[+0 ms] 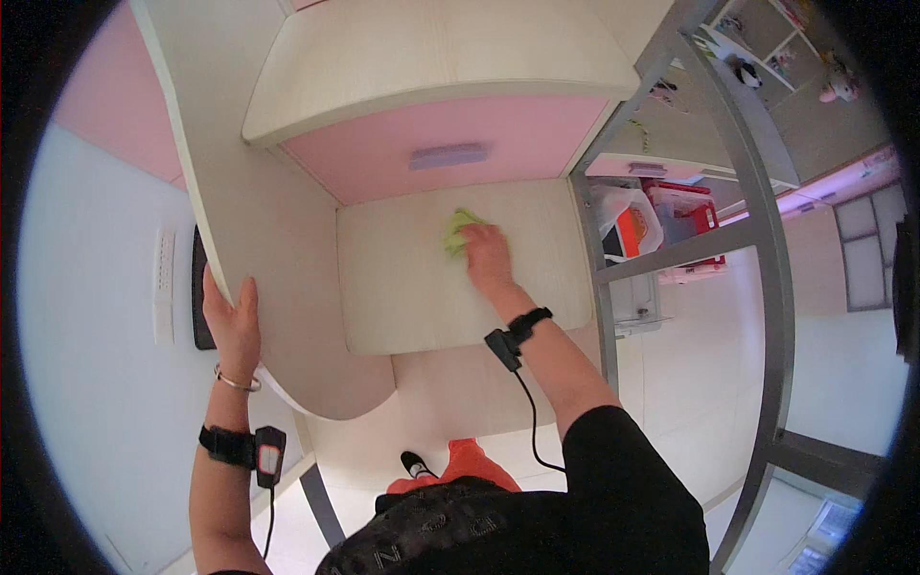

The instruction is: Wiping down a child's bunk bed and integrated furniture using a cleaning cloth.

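My right hand (491,260) presses a light green cloth (460,233) onto a pale wood-grain stair step (402,295). The cloth is bunched under the fingers, and the hand is slightly blurred. Behind this step rises a pink drawer front (359,154) with a lilac handle (448,156). Above the drawer is a higher step (445,50) of the same pale board. My left hand (233,323) grips the edge of the tall side panel (280,237) on the left, thumb on the inner face and fingers on the outer side.
A grey metal rail frame (773,302) runs along the right side. Beyond it are a clear plastic bag (647,215), a red storage bin (690,212) and shelves with toys (751,72). A white power strip (164,287) is on the left wall. A black cable (535,424) trails from my right wristband.
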Motion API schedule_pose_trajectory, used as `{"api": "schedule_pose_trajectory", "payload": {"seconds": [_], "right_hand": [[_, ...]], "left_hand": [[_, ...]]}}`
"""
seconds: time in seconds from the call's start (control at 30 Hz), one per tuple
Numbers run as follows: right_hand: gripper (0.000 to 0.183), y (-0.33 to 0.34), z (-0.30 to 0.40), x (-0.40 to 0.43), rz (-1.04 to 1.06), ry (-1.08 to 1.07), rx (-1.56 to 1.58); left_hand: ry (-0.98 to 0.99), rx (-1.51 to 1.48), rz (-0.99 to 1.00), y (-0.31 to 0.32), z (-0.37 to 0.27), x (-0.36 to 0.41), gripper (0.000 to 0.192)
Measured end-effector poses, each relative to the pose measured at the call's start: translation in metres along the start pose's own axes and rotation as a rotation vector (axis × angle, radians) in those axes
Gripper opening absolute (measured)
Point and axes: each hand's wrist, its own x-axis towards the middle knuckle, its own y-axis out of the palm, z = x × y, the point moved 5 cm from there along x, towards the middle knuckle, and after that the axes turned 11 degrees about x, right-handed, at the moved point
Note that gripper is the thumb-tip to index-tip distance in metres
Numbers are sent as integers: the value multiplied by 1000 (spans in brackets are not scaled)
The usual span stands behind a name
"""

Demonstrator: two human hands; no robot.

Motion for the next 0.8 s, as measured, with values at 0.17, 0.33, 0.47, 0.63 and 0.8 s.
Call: {"api": "schedule_pose_trajectory", "payload": {"seconds": [0.17, 0.33, 0.47, 0.63, 0.8], "right_hand": [[35, -141, -75, 41, -620, 380, -326], [38, -138, -130, 39, -191, 437, -733], [36, -129, -112, 27, -20, 421, -797], [35, -135, -97, 24, -226, 578, -277], [41, -137, -69, 83, -955, 558, 281]], "left_hand": [[0, -45, 0, -2, 2, -2, 39], [11, -92, -19, 8, 2, 1, 39], [21, -99, -21, 2, 1, 2, 38], [36, -111, 8, 3, -8, 4, 37], [-32, -110, 1, 4, -6, 1, 37]]}}
